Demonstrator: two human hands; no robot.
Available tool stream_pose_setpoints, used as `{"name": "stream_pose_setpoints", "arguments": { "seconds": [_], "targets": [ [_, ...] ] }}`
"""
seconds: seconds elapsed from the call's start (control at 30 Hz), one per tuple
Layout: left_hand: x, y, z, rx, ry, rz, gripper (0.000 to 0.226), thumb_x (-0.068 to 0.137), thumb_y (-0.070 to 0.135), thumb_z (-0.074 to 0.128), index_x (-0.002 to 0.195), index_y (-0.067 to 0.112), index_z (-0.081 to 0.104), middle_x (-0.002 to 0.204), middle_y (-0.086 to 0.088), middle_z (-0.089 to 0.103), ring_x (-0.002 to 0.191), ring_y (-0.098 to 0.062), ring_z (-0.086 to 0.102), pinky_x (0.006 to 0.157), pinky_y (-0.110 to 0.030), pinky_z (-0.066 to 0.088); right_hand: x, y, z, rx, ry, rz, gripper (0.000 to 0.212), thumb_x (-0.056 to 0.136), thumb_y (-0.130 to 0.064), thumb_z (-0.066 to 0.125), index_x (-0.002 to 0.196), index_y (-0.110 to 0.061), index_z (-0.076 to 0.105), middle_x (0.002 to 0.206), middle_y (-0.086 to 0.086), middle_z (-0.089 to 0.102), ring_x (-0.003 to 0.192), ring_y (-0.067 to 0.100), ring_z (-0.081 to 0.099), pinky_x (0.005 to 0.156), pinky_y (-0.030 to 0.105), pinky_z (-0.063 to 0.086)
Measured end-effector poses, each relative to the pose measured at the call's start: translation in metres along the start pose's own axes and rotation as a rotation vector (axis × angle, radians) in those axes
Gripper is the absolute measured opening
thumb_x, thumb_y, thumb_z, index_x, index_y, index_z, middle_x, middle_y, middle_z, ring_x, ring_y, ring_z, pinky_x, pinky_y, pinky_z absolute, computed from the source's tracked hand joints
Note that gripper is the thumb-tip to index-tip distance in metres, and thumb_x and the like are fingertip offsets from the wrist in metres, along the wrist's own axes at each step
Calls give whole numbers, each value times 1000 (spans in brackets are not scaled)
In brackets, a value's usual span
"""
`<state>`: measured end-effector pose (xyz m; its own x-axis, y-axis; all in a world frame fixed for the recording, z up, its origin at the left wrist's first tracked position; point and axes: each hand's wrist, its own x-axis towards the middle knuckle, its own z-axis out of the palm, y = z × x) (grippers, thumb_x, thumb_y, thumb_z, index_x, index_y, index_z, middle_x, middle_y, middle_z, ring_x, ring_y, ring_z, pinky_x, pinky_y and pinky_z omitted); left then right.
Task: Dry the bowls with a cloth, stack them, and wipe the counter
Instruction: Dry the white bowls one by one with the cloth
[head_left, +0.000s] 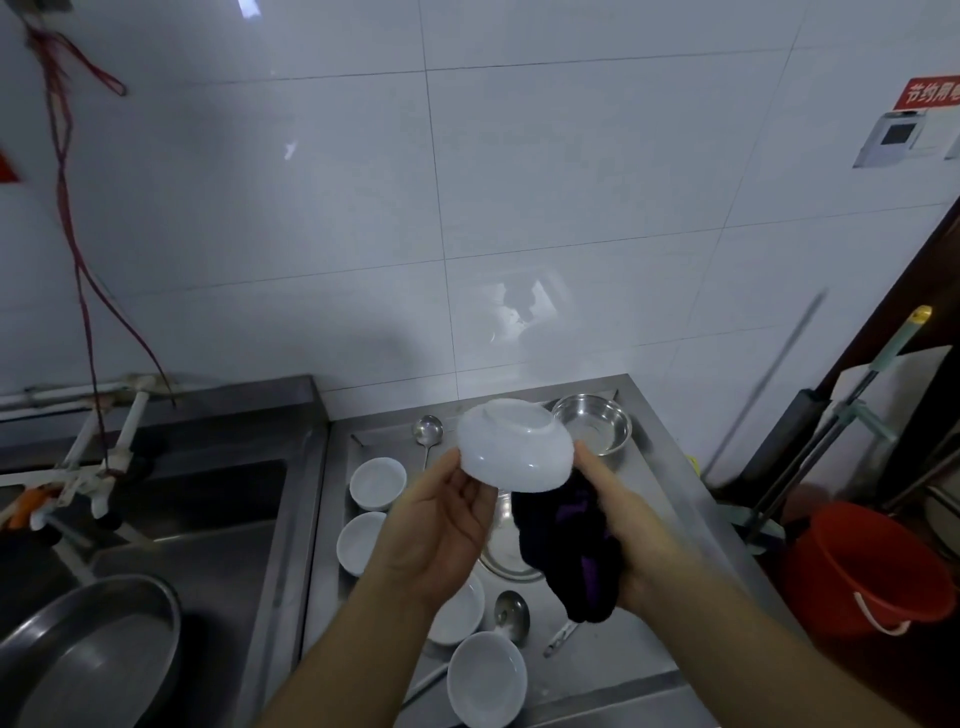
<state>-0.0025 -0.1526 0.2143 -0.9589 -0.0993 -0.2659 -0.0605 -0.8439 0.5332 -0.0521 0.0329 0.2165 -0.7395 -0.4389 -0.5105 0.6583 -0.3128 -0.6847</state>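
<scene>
A white bowl (514, 447) is held upside down above the steel counter (654, 519), its base facing me. My left hand (441, 530) grips its near-left rim. My right hand (623, 525) holds a dark purple cloth (566, 551) bunched under the bowl's right edge, with the forefinger touching the rim. Several more white bowls sit upright on the counter: one (377, 482) at the back left, one (358, 540) below it, one (460, 608) partly hidden by my left wrist, and one (487, 678) nearest me.
A steel bowl (592, 423) stands at the counter's back right; a steel plate (506, 551) lies under my hands. Two ladles (428, 434) (511, 613) lie among the bowls. A sink (197, 519) with a large steel basin (88, 654) is at left. A red bucket (862, 566) stands on the floor at right.
</scene>
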Motion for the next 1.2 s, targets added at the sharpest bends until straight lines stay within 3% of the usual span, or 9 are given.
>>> {"name": "stream_pose_setpoints", "arguments": {
  "seconds": [0.13,0.27,0.4,0.5,0.57,0.63,0.77,0.9,1.2],
  "targets": [
    [3,13,1,109,46,109,30,88,15,69,114,6,78,124,-20,75,105,-29,78,76,-34,65,6,4,4,-222,282,-77,40,80,-48,84,97,-12,81,101,23,78,92,45,77,86,58,63],
    [-2,16,-2,420,76,150,21,98,11,65,99,21,83,109,-15,79,94,-27,78,74,-37,64,3,-15,17,-510,389,-544,30,80,-59,67,91,-33,75,81,-1,77,71,20,74,66,41,63],
    [-9,4,3,619,-32,96,29,97,15,67,124,4,69,121,-31,70,106,-35,73,94,-59,61,-7,-20,37,-1055,107,-1125,18,95,-50,61,109,-40,66,103,-20,69,94,-4,64,80,15,50],
    [-14,3,3,717,-154,55,30,100,6,58,129,4,66,119,-23,75,112,-35,74,89,-42,64,-4,-22,39,-1449,-234,-1297,29,101,-34,63,127,-22,69,126,-12,68,123,8,60,112,31,42],
    [-20,3,1,709,-174,23,31,98,9,59,127,8,69,120,-21,75,114,-36,74,91,-42,63,-1,-25,38,-1461,-247,-1232,33,99,-35,63,127,-20,70,125,-9,70,120,11,62,113,35,43],
    [-24,2,0,683,-183,7,24,95,16,64,118,13,73,119,-18,75,113,-35,72,103,-57,57,2,-30,37,-1337,-167,-1108,30,97,-41,60,122,-27,70,111,-14,71,105,7,65,95,30,52],
    [-27,9,5,645,-272,37,27,92,19,69,116,7,70,114,-22,70,106,-38,66,98,-59,52,16,-49,38,-602,-37,-696,13,94,-34,67,96,-26,77,89,-5,73,82,12,67,79,30,52],
    [-26,15,13,586,-312,77,31,98,14,56,125,0,60,119,-21,69,107,-37,68,88,-45,63,17,-47,35,-87,46,-287,27,93,-35,70,102,-13,83,101,16,79,87,29,76,75,39,62],
    [-13,-3,24,569,-202,200,27,98,23,64,124,24,71,132,-14,71,127,-35,66,101,-42,58,14,-4,35,261,25,-98,37,79,-46,69,91,-13,84,93,13,74,74,31,74,64,38,55]
  ]
}}
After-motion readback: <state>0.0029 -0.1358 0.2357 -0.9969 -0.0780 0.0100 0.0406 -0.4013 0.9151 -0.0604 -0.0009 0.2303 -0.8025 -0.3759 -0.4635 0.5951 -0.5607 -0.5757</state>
